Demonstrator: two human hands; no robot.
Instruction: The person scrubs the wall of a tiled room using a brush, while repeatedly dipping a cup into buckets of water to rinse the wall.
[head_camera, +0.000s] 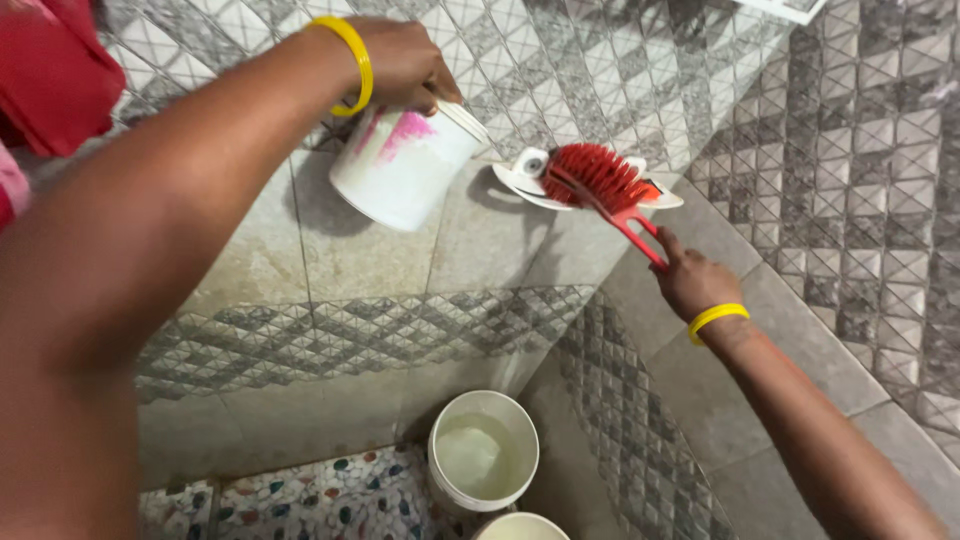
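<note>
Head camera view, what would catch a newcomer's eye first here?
Likely the red brush, which the right hand holds by its handle against a white corner shelf on the grey tiled wall. Next, the white tub with pink smears, tilted in the left hand at upper centre. Below, a white bucket stands on the pebble-patterned floor.

Grey patterned wall tiles (620, 60) meet a pebble-mosaic floor (330, 500) below.
</note>
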